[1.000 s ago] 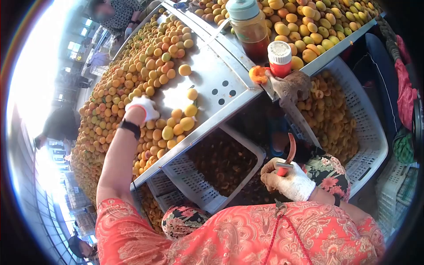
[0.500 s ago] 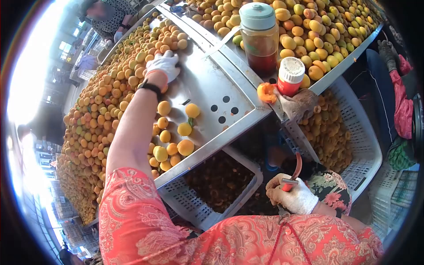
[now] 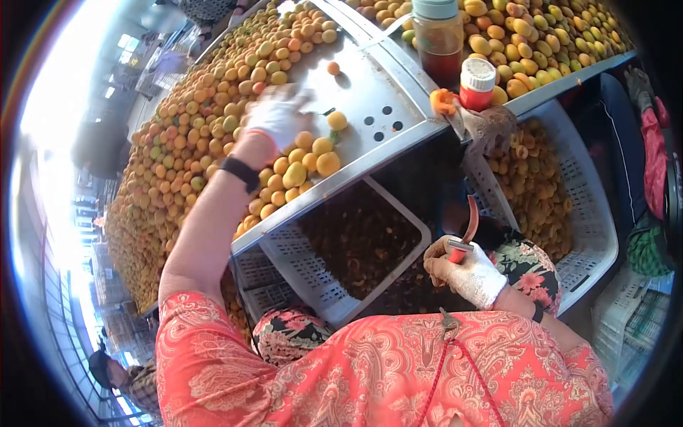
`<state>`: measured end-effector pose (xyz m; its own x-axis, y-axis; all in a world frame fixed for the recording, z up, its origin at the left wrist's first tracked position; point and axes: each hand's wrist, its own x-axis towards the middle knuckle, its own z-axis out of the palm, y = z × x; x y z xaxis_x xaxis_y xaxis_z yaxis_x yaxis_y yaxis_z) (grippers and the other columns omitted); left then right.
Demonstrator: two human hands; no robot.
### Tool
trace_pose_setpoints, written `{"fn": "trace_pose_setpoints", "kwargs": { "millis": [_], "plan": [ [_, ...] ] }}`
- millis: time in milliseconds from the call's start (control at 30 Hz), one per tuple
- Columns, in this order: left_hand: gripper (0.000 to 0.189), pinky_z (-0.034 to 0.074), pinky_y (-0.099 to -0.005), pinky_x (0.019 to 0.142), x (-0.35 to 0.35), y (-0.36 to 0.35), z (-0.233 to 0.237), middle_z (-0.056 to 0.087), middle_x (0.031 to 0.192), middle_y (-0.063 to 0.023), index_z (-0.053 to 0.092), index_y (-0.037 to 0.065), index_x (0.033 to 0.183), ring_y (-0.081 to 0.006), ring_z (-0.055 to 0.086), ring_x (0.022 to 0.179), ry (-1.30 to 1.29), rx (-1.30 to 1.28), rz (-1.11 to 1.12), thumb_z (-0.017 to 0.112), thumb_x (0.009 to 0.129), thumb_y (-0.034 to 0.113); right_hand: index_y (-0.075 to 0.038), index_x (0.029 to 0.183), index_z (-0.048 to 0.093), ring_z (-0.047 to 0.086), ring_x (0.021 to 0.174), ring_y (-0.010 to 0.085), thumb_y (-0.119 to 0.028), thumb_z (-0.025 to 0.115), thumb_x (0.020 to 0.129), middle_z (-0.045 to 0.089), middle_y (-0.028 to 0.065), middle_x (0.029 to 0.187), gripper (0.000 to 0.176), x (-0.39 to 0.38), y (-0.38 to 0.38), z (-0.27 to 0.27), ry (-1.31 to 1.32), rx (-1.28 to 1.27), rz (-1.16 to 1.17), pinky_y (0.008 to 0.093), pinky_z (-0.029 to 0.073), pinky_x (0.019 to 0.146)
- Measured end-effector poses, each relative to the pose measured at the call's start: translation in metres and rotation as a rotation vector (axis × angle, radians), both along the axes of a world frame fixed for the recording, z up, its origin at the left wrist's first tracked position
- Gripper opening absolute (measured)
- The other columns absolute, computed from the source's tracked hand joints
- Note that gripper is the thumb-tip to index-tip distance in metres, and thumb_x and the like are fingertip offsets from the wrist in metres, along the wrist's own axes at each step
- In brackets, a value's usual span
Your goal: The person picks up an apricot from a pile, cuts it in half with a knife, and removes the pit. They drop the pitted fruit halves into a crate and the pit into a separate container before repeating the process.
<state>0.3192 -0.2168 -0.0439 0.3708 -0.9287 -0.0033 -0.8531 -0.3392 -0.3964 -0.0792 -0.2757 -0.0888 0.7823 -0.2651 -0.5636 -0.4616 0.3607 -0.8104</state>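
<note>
My left hand (image 3: 279, 119), in a white glove, is over the apricots (image 3: 206, 142) on the metal table (image 3: 363, 78). Motion smears its fingers, so their grip cannot be made out. Close by, toward the near edge, lies a loose cluster of apricots (image 3: 295, 173). One apricot (image 3: 333, 68) is apart on the bare metal. In front of my body, my right hand (image 3: 466, 274), gloved and stained brown at the fingers, is closed around a curved knife (image 3: 472, 219) with a red handle. Its blade points up and away from me.
A plastic crate (image 3: 281, 260) of dark scraps sits below the table edge. To the right, another crate (image 3: 594, 206) holds apricot halves. A drink bottle (image 3: 437, 43), a red-and-white container (image 3: 477, 84) and a rag (image 3: 491, 127) stand along the divider. Another person's sleeve (image 3: 651, 164) is at right.
My left hand has come back toward me over the apricots, and the near cluster is fuller. One apricot now lies apart. The camera view has shifted. My right hand keeps its hold on the knife.
</note>
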Motion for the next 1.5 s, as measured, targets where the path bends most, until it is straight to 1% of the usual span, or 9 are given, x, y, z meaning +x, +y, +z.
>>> {"fn": "trace_pose_setpoints", "kwargs": {
  "millis": [67,167,600,667,700,800,1000,1333,1500],
  "plan": [
    [0.045,0.040,-0.0438,0.109,-0.038,0.001,-0.026,0.042,0.151,-0.0101,0.056,0.029,0.137,-0.0342,0.045,0.134,0.046,0.002,-0.190,0.056,0.092,0.037,0.001,0.094,0.066,0.059,0.066,0.0122,-0.015,0.067,0.090,0.063,0.0045,0.073,0.017,0.003,0.003,0.004,-0.022,0.009,0.009,0.0276,0.048,0.062],
    [0.043,0.042,-0.0398,0.107,-0.055,0.018,-0.017,0.047,0.144,-0.0104,0.058,0.027,0.135,-0.0337,0.044,0.133,0.469,0.070,0.111,0.052,0.092,0.030,0.001,0.093,0.065,0.059,0.066,0.0121,-0.015,0.067,0.090,0.064,0.0046,0.073,0.016,0.002,0.002,0.003,-0.005,-0.024,0.024,0.0276,0.048,0.062],
    [0.048,0.047,-0.0461,0.104,-0.005,0.047,0.047,0.048,0.142,-0.0098,0.060,0.031,0.133,-0.0315,0.047,0.132,0.082,0.576,0.492,0.054,0.091,0.051,-0.001,0.092,0.067,0.058,0.067,0.0114,-0.015,0.067,0.091,0.063,0.0029,0.074,0.015,-0.006,0.003,-0.007,-0.069,0.024,0.018,0.0270,0.047,0.063],
    [0.041,0.048,-0.0440,0.101,0.004,0.005,0.047,0.051,0.138,-0.0086,0.063,0.026,0.125,-0.0342,0.048,0.130,0.307,0.308,0.394,0.059,0.088,0.045,-0.001,0.091,0.067,0.059,0.069,0.0110,-0.015,0.067,0.091,0.063,0.0027,0.075,0.014,-0.006,0.005,-0.012,-0.136,0.066,0.022,0.0270,0.047,0.065],
    [0.045,0.046,-0.0428,0.104,0.002,-0.010,0.048,0.049,0.140,-0.0111,0.059,0.027,0.130,-0.0360,0.047,0.130,0.162,0.315,-0.059,0.062,0.086,0.036,-0.001,0.091,0.067,0.058,0.070,0.0108,-0.013,0.067,0.090,0.063,0.0026,0.076,0.012,-0.003,0.002,-0.005,-0.066,0.072,0.033,0.0269,0.048,0.066],
    [0.058,0.041,-0.0439,0.110,0.003,-0.087,0.008,0.037,0.152,-0.0164,0.051,0.023,0.141,-0.0389,0.043,0.134,0.412,-0.042,0.026,0.064,0.085,0.031,-0.001,0.089,0.067,0.058,0.070,0.0113,-0.010,0.066,0.089,0.063,0.0023,0.077,0.009,0.000,-0.001,-0.009,-0.041,0.124,-0.029,0.0268,0.048,0.066],
    [0.051,0.045,-0.0436,0.106,0.060,-0.160,-0.039,0.043,0.149,-0.0161,0.051,0.016,0.140,-0.0363,0.054,0.127,0.340,0.049,0.062,0.055,0.089,0.019,0.001,0.094,0.065,0.061,0.071,0.0133,-0.010,0.066,0.089,0.066,0.0057,0.080,0.012,0.006,-0.011,-0.010,0.061,0.178,-0.075,0.0276,0.050,0.066],
    [0.034,0.049,-0.0426,0.098,0.062,-0.013,-0.015,0.066,0.121,-0.0129,0.064,0.008,0.118,-0.0337,0.061,0.114,-0.030,0.388,0.266,0.057,0.086,0.014,0.001,0.098,0.064,0.062,0.071,0.0132,-0.012,0.068,0.090,0.065,0.0058,0.080,0.016,0.000,-0.009,0.003,-0.005,0.145,-0.024,0.0275,0.050,0.065],
    [0.031,0.054,-0.0386,0.081,0.002,0.025,0.035,0.070,0.104,-0.0118,0.069,0.009,0.112,-0.0267,0.067,0.094,0.352,-0.207,0.270,0.062,0.082,0.007,-0.001,0.100,0.063,0.063,0.072,0.0124,-0.021,0.067,0.094,0.066,0.0067,0.079,0.021,-0.009,0.001,-0.009,-0.263,0.028,-0.057,0.0254,0.050,0.065]
  ]
}}
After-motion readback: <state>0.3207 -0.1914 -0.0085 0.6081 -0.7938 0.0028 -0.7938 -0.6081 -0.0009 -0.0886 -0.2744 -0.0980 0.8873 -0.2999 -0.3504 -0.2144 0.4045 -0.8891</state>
